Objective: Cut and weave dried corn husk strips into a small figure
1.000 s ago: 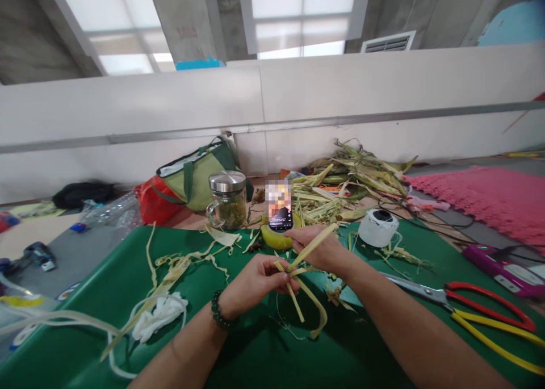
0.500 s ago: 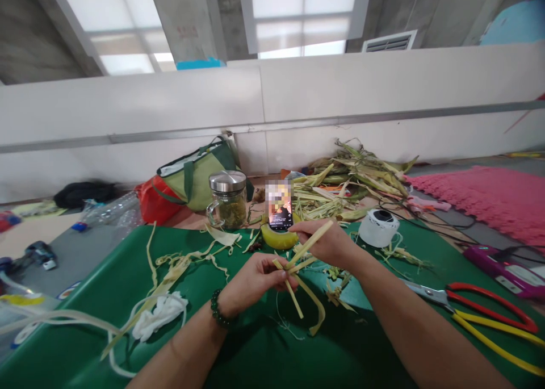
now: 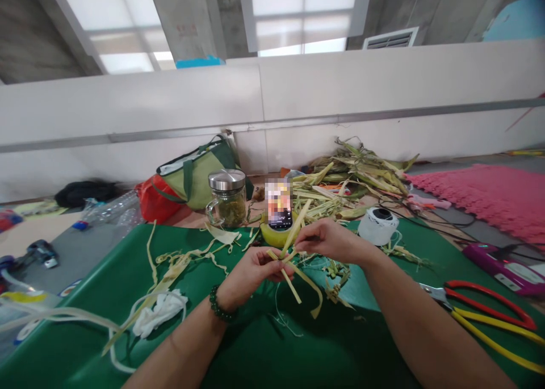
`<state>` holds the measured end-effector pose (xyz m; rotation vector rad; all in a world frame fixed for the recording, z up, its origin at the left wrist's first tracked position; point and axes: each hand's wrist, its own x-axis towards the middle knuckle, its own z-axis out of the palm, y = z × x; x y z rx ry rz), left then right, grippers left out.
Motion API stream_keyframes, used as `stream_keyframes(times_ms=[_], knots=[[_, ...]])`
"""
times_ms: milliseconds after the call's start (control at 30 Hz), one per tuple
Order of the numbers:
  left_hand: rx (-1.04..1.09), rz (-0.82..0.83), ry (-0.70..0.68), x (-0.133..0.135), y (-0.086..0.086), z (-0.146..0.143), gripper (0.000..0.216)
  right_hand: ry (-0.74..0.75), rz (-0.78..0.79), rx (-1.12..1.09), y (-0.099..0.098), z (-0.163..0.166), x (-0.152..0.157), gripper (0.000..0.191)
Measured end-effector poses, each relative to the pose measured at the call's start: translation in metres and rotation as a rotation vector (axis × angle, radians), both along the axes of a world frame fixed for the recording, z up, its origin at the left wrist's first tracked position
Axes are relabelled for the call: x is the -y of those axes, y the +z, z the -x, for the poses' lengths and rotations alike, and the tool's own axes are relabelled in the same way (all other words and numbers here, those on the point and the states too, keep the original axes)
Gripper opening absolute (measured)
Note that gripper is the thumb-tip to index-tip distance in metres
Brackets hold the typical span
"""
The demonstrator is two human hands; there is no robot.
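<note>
Folded, crossing strips of pale corn husk [image 3: 290, 285] are pinched between the thumb and fingers of my left hand [image 3: 258, 268], which wears a dark green bead bracelet. One strip stands up from the crossing, and a longer one curls down to the right. My right hand [image 3: 330, 241] is just to the right, its thumb and fingertips closed at the end of a short husk strip coming from the crossing. Behind the hands, a phone [image 3: 280, 218] with a lit screen leans upright in a yellow holder [image 3: 276, 238].
A green mat [image 3: 340, 349] lies below. Around it are a lidded glass mug [image 3: 230, 199], a heap of corn husks [image 3: 361, 170], a white roll [image 3: 377, 228], red-and-yellow-handled shears [image 3: 489, 306], a crumpled white cloth [image 3: 159, 314] and husk scraps [image 3: 174, 272].
My right hand has shifted slightly right and down, from above the upright strip to the short side strip. The upright strip now stands steeper. My left hand has risen a little.
</note>
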<state>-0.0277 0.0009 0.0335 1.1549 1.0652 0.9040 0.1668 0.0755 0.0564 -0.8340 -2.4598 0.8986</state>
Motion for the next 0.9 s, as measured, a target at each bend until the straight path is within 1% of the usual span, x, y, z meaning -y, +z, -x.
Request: stream_keyframes(times_ms=[100, 167, 233, 300, 400, 500, 600, 667, 800, 833, 900], knots=[[0.025, 0.014, 0.026, -0.002, -0.002, 0.002, 0.033, -0.139, -0.290, 0.080, 0.001, 0.002, -0.001, 0.016], [0.039, 0.017, 0.045, -0.003, -0.003, 0.003, 0.034, -0.150, -0.457, 0.084, 0.004, 0.004, 0.002, 0.016], [0.036, 0.012, 0.046, -0.004, -0.004, 0.003, 0.033, -0.138, -0.532, 0.032, 0.004, 0.007, 0.007, 0.017], [0.024, 0.001, 0.035, -0.004, -0.004, 0.003, 0.034, -0.133, -0.512, -0.014, 0.001, 0.012, 0.012, 0.017], [0.004, -0.005, 0.018, -0.003, -0.003, 0.001, 0.035, -0.151, -0.418, -0.001, -0.006, 0.022, 0.018, 0.018], [-0.017, -0.003, -0.003, -0.002, -0.002, 0.001, 0.033, -0.236, -0.334, -0.015, -0.012, 0.028, 0.020, 0.027], [-0.007, -0.011, 0.005, -0.002, 0.001, 0.001, 0.031, -0.259, -0.248, -0.057, -0.010, 0.026, 0.018, 0.038], [0.011, -0.005, 0.032, -0.002, 0.002, 0.002, 0.032, -0.200, -0.183, -0.039, -0.006, 0.021, 0.016, 0.038], [0.033, 0.031, 0.047, -0.002, 0.001, 0.003, 0.033, -0.013, -0.003, -0.001, -0.003, 0.011, 0.009, 0.028], [0.036, 0.037, 0.033, -0.002, 0.000, 0.003, 0.033, -0.001, 0.009, -0.014, -0.003, 0.009, 0.007, 0.026], [0.051, 0.046, 0.017, -0.002, -0.001, 0.003, 0.033, -0.040, -0.050, -0.040, -0.004, 0.007, 0.003, 0.022]])
